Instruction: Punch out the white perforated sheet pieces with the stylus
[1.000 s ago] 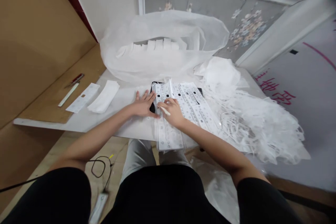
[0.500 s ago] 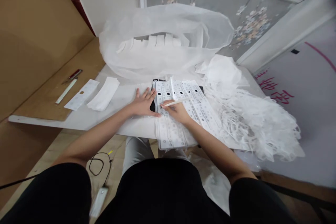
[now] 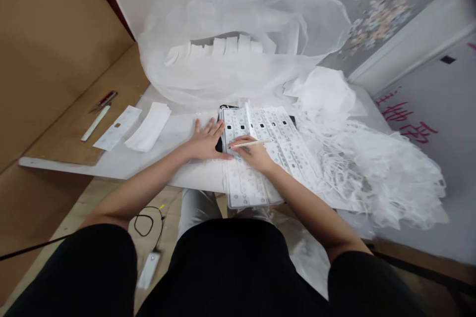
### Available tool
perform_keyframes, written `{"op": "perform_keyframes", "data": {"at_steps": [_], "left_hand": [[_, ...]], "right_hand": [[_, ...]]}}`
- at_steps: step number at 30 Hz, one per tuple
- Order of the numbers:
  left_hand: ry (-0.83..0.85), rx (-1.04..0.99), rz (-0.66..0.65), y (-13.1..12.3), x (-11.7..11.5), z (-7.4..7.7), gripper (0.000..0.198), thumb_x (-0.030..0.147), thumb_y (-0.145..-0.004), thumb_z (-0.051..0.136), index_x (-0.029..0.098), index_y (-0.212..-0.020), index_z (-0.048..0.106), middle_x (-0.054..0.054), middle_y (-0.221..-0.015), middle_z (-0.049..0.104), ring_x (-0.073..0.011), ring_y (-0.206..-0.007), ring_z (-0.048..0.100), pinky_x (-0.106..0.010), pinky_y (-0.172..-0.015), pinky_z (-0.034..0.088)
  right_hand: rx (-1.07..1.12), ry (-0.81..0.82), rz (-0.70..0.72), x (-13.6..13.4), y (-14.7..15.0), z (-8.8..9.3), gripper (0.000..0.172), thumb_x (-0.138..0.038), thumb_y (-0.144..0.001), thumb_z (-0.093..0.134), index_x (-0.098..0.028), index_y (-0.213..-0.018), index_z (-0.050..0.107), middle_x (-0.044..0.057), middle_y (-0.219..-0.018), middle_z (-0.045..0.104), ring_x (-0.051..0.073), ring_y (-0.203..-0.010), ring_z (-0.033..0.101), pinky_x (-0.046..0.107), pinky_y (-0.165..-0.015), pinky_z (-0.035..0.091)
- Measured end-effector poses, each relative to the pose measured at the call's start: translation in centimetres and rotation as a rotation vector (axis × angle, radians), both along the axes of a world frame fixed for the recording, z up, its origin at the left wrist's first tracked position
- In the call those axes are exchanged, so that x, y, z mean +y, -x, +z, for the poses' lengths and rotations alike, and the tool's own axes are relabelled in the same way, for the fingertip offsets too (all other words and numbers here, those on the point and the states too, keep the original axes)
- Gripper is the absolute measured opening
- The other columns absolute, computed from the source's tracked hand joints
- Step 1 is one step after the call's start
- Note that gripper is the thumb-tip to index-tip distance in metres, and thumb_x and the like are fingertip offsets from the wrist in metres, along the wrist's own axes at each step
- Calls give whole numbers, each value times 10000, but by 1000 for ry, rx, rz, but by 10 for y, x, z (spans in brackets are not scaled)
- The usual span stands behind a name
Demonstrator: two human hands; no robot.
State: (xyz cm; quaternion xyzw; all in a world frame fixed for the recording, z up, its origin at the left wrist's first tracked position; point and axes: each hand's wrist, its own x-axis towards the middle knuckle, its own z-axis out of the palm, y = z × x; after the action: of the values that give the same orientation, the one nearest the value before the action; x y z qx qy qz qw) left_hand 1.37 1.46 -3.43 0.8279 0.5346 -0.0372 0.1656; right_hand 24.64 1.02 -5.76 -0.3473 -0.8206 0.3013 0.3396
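A clear plastic sheet (image 3: 246,183) printed with rows of small round marks and dark squares lies over the front edge of the table. My left hand (image 3: 204,142) rests flat at its left edge, fingers spread, beside a black board (image 3: 219,145) partly under the sheet. In my right hand (image 3: 257,155) is a slim white pen-like tool (image 3: 260,142), pinched with its tip low over the sheet's left part. The fingers hide that tip, so its exact kind is unclear.
A stack of white strips (image 3: 148,128), a printed strip (image 3: 118,128), a white stick (image 3: 95,123) and a red penknife (image 3: 106,101) lie left. A large translucent bag (image 3: 238,77) stands behind. White tangled scraps (image 3: 386,176) heap up at right.
The whole view has shifted slightly. My right hand has moved a little over the sheet and the tool lies at a flatter angle. My left hand stays spread at the sheet's left edge.
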Motion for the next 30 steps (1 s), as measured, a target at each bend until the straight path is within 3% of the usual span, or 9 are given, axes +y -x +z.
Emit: {"op": "perform_keyframes", "data": {"at_steps": [5,17,21,30], "left_hand": [[3,29,17,-2,0,1,1288,951,-758,433,199,-1659,-98,-70,-1731,-57,-462,-1571,-143,-719,-1151,-226],[-16,23,27,-2,-3,3,1283,960,-748,441,214,-1669,-52,-85,-1735,-20,-476,-1572,-114,-723,-1159,-203],[-16,26,29,-4,-3,4,1302,963,-736,459,207,-1671,-41,-92,-1736,-13,-479,-1572,-104,-732,-1161,-189],[-6,61,49,-6,-4,7,1276,941,-758,456,208,-1671,-51,-94,-1733,-30,-453,-1582,-90,-728,-1167,-177]], "right_hand": [[-108,-105,22,-1,-5,-1,241,-283,-1026,559,-259,-1066,795,55,-1084,797,256,-1211,671,469,-1075,540],[-100,-76,-9,3,-7,-11,209,-343,-1003,618,-293,-1090,801,48,-1138,789,245,-1208,680,464,-1084,532],[-60,-83,50,6,-6,-14,201,-325,-997,629,-318,-1105,799,34,-1129,793,244,-1240,665,467,-1088,528],[-130,-165,88,7,-2,-7,239,-279,-1020,552,-276,-1092,780,44,-1146,784,251,-1222,661,446,-1057,501]]}}
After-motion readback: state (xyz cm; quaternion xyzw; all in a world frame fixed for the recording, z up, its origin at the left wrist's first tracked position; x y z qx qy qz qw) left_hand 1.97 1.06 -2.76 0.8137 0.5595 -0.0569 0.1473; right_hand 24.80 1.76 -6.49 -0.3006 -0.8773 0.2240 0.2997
